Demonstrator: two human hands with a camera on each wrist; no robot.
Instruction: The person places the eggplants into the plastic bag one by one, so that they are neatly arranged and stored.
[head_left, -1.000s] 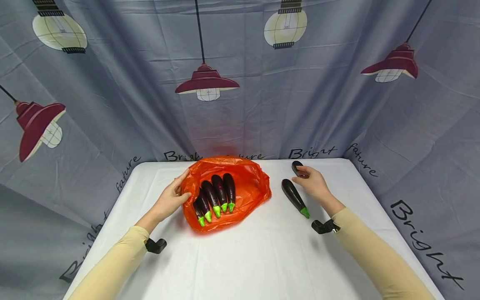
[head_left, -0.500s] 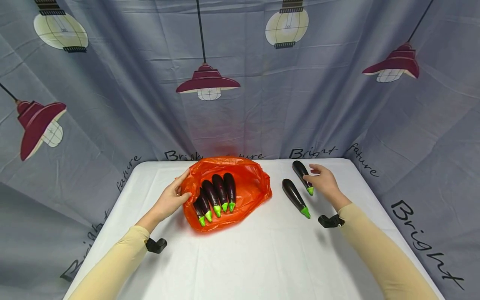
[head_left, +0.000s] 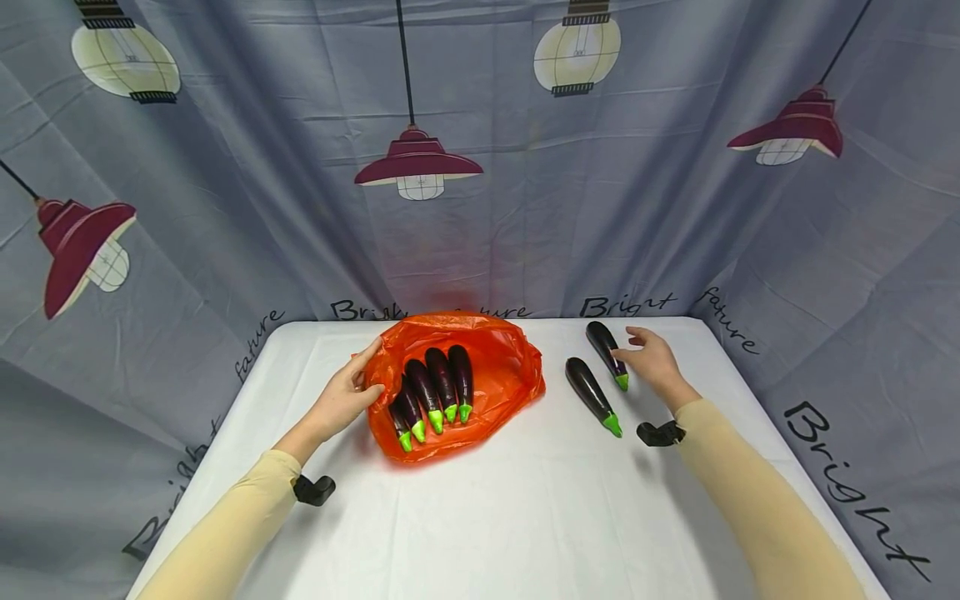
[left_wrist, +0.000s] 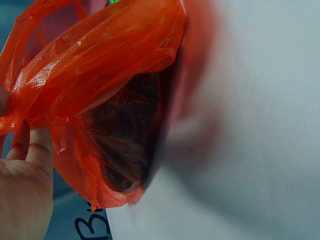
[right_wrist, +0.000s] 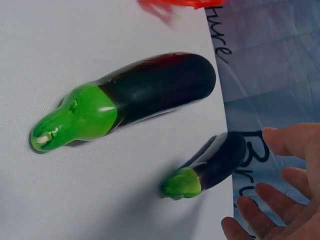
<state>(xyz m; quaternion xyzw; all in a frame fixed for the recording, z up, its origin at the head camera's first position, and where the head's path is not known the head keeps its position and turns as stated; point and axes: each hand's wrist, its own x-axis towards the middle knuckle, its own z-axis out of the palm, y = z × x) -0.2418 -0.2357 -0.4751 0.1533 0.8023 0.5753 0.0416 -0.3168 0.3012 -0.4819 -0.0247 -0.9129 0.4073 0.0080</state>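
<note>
An orange-red plastic bag (head_left: 521,387) lies on the table, its mouth spread toward me. Inside it several dark purple eggplants (head_left: 441,379) with green stem ends lie side by side. My left hand (head_left: 337,406) pinches the bag's left rim between thumb and fingers; the left wrist view shows the film bunched there. Two more eggplants lie on the cloth to the right: a nearer one (head_left: 587,386) and a farther one (head_left: 602,342). Next to the farther eggplant, my right hand (head_left: 651,362) is held with fingers spread and nothing gripped. Whether a finger touches it, I cannot tell.
White cloth covers the table (head_left: 480,525). A grey curtain (head_left: 487,242) with printed lamps and lettering hangs behind and at both sides. A dark wrist-worn device (head_left: 313,490) sits at the left wrist, another device (head_left: 660,433) at the right.
My right hand has shifted right, from over the farther eggplant to beside it, uncovering its body and green end. The left hand and the bag have stayed in place.
</note>
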